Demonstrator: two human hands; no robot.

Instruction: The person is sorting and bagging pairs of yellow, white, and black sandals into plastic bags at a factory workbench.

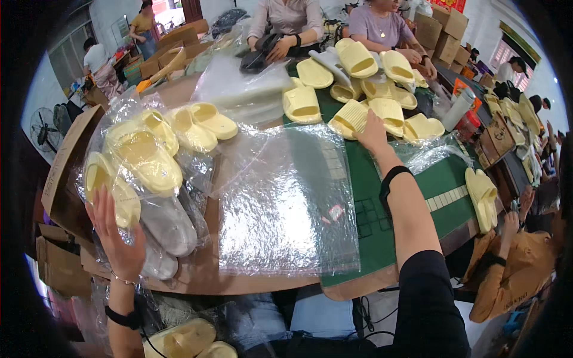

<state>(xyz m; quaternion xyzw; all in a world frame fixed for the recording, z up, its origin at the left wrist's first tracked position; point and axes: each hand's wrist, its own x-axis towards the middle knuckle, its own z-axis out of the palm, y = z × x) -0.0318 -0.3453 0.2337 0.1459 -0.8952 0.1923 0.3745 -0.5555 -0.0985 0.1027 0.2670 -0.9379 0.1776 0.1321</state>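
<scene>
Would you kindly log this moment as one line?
left hand: at bagged yellow slippers | right hand: at ridged yellow slipper | between hands: clear bag lying flat

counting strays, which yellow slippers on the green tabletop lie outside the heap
The yellow slippers by the right edge of the green tabletop; the heap sits farther back, near the right hand.

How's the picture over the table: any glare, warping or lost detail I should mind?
Head view: bright white glare washes out patches of the flat clear plastic bag; head view: smaller glints on the bagged yellow slide slippers at left; head view: fisheye bending toward the black rim; head view: the right hand's outline reads clearly.
</scene>
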